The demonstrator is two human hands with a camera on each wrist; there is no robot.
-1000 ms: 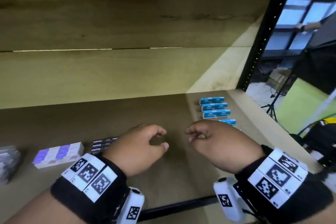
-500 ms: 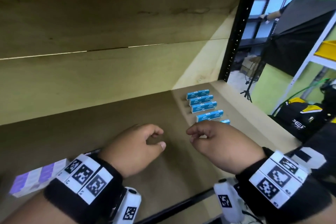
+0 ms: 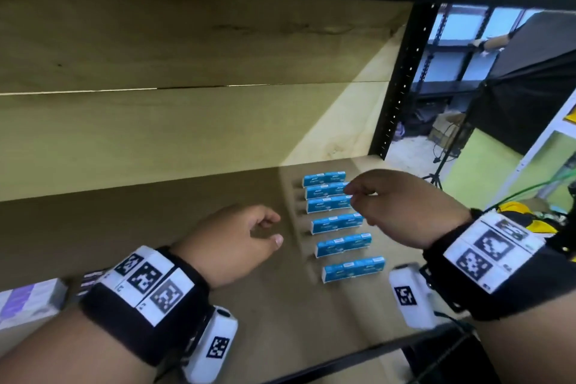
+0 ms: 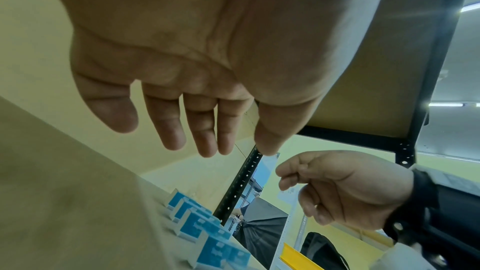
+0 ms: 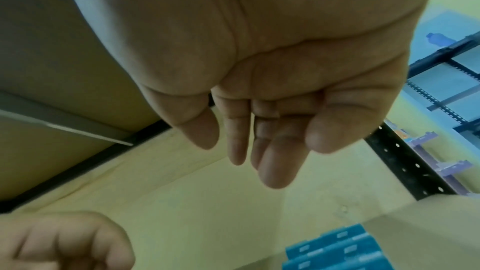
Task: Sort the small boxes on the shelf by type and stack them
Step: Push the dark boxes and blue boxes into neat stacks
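Note:
Several blue boxes (image 3: 338, 223) stand on edge in a row, front to back, at the right of the brown shelf (image 3: 149, 206). My right hand (image 3: 353, 196) hovers over the back boxes of the row, fingers loosely curled, holding nothing. My left hand (image 3: 275, 228) hangs just left of the row, also loosely curled and empty. The left wrist view shows the left hand's fingers (image 4: 182, 130) relaxed above the blue boxes (image 4: 202, 227). The right wrist view shows the right hand (image 5: 254, 147) empty over the blue boxes (image 5: 337, 252).
A purple and white box (image 3: 25, 302) lies at the far left, with a dark box (image 3: 90, 277) partly hidden behind my left wristband. A black upright post (image 3: 402, 81) bounds the shelf on the right. The yellow back wall (image 3: 187, 134) stands close behind.
My right hand has moved forward and right over the blue row. The left hand followed to the right. The view swung right, so the whole blue row shows.

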